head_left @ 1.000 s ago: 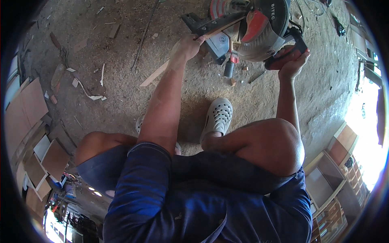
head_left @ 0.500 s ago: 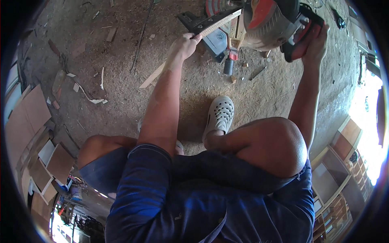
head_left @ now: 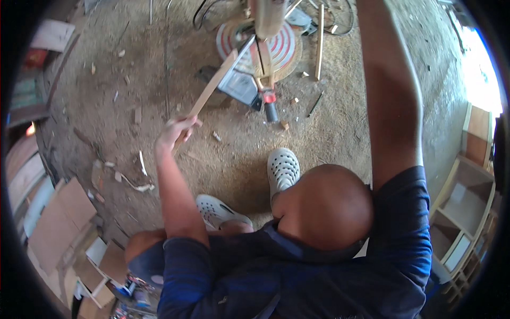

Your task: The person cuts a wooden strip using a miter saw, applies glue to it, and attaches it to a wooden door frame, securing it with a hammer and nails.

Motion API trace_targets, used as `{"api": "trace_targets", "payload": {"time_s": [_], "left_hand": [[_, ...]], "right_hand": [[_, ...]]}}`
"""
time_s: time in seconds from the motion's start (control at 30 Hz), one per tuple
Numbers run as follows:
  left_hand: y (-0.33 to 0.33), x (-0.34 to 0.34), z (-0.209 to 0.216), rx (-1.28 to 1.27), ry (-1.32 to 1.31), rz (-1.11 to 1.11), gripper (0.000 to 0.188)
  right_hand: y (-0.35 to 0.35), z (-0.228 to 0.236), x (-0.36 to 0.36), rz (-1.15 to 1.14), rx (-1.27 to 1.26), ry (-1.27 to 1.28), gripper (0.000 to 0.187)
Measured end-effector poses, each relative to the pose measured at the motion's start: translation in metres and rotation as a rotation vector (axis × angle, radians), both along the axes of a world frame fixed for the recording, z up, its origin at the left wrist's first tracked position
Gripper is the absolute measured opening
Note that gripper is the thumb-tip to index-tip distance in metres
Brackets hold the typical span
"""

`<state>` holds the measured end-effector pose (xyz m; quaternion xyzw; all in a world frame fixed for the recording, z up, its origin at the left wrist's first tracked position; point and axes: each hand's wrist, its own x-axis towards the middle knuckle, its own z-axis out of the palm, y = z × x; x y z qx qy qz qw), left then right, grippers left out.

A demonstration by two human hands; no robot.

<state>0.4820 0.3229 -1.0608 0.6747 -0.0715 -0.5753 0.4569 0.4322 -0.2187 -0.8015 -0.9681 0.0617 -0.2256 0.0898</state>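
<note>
My left hand (head_left: 179,133) is closed around a narrow wooden strip (head_left: 214,84) and sits well out from the saw. The strip slants up and away, its far end lying by the metal fence of a miter saw (head_left: 240,89). The saw's round base carries red and white rings, and a dark slot runs through its middle. At its near side is a dark handle with a red collar (head_left: 270,106). The saw head (head_left: 269,17) shows only partly at the top edge. My right forearm (head_left: 392,101) stretches past the top edge, so that hand is hidden.
Another wooden strip (head_left: 320,45) lies right of the saw, with small offcuts (head_left: 285,125) and a thin dark stick (head_left: 315,104) nearby. Sawdust covers the ground. Boards (head_left: 61,223) lean at left; wooden cabinets (head_left: 465,207) stand at right. A cable (head_left: 345,26) curls at the back.
My left hand has drawn back, away from the saw and toward me, with the strip. My right hand, earlier on the saw's handle, has gone out past the top edge. The view has shifted.
</note>
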Motion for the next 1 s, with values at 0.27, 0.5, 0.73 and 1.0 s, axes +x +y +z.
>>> {"api": "trace_targets", "payload": {"time_s": [0.27,0.5,0.73,1.0], "left_hand": [[-0.011,0.055,0.152,-0.153,-0.408,0.256,0.044],[-0.007,0.085,0.272,-0.011,-0.739,0.188,0.048],[0.045,0.041,0.347,0.26,-1.052,0.143,0.045],[0.047,-0.024,0.272,0.173,-0.883,0.392,0.041]], "right_hand": [[-0.078,-0.217,-0.035,-0.679,0.619,0.088,0.06],[-0.001,-0.296,-0.024,-0.761,0.697,0.328,0.062],[0.008,-0.337,-0.091,-1.117,0.676,0.203,0.042],[-0.065,-0.378,-0.199,-1.054,0.52,0.326,0.041]]}}
